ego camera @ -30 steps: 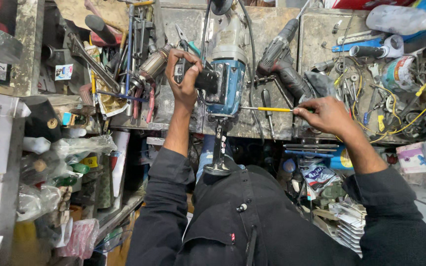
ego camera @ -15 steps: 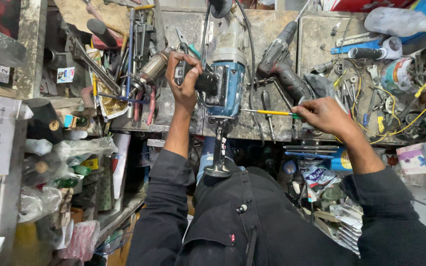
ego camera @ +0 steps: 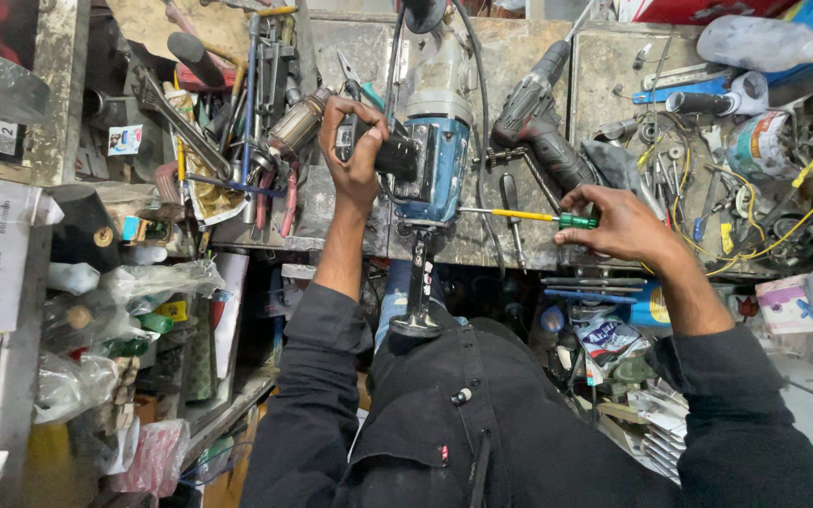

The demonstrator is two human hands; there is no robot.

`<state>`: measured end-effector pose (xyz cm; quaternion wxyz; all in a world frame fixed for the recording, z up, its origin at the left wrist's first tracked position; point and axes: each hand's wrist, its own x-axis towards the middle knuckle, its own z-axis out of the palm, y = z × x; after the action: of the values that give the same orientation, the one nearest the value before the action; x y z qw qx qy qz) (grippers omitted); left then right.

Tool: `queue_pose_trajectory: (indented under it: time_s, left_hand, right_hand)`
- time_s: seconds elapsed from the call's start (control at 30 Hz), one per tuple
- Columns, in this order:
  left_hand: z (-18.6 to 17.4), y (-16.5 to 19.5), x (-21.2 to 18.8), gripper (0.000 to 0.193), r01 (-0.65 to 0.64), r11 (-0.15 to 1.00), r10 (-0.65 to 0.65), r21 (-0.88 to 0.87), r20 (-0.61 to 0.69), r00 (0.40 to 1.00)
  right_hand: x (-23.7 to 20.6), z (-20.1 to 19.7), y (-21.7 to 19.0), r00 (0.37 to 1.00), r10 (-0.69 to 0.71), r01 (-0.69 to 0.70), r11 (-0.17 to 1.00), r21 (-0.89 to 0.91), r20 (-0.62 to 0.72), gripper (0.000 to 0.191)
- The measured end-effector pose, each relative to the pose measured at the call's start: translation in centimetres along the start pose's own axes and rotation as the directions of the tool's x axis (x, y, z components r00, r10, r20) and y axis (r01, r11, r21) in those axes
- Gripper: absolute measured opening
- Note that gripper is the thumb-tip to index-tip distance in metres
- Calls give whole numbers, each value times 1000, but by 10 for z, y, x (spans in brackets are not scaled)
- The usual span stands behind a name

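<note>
A blue and grey rotary hammer drill (ego camera: 437, 155) lies on the concrete workbench (ego camera: 519, 246), its chuck hanging over the front edge towards me. My left hand (ego camera: 352, 150) is wrapped around the drill's black side handle. My right hand (ego camera: 619, 226) grips the green handle of a screwdriver (ego camera: 531, 215) with a yellow shaft, whose tip points left and touches the drill's body near the front.
A black cordless drill (ego camera: 540, 127) lies right of the blue one. Wrenches and pliers (ego camera: 201, 141) pile at the left, yellow wires (ego camera: 755, 221) and small parts at the right. Bags and bottles (ego camera: 119, 310) crowd shelves lower left. Papers (ego camera: 656, 404) sit below right.
My right hand has shifted slightly with the screwdriver, keeping its tip at the drill's side. My left hand has stayed on the side handle.
</note>
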<state>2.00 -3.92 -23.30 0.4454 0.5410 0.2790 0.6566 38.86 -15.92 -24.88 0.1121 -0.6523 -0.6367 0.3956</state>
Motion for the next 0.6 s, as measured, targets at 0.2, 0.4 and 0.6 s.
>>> queue_pose_trajectory:
  time_s: [0.2,0.4,0.6]
  left_hand:
    - [-1,-1,1,15,2,1000,-2,4,-6,1000]
    - [-1,-4,1,15,-1,1000,0,-15,-11,1000]
    - [-2,-3,1,15,10,1000,-10,-14,-7,1000]
  right_hand:
    - [0,6,8,994,110,-112,974,-195,-22,38]
    - [-2,8,10,939,-309,295,949,-114,-150,49]
    - [-3,11,10,997,-9,-12,963,-269,-77,43]
